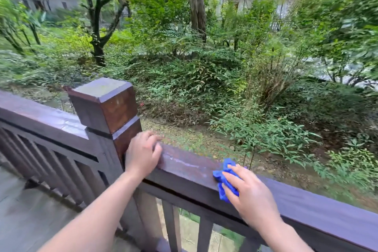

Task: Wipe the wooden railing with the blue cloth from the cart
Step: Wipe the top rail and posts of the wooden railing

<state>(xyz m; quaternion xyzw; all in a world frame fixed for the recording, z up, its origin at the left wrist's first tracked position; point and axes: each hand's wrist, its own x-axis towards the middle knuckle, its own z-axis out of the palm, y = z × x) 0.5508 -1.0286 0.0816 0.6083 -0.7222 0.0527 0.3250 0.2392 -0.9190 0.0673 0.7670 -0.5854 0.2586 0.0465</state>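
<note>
The dark brown wooden railing (188,166) runs from the left edge down to the lower right, its top rail wet and streaked. My right hand (247,194) presses a crumpled blue cloth (222,178) flat onto the top rail; part of the cloth sticks out beyond my fingers. My left hand (142,154) rests on the rail to the left, fingers curled over its far edge, just beside the square corner post (106,104). The cart is not in view.
Vertical balusters (173,229) stand under the rail. A grey plank deck (30,210) lies at the lower left. Beyond the railing are shrubs, tree trunks (197,6) and a leaf-strewn slope.
</note>
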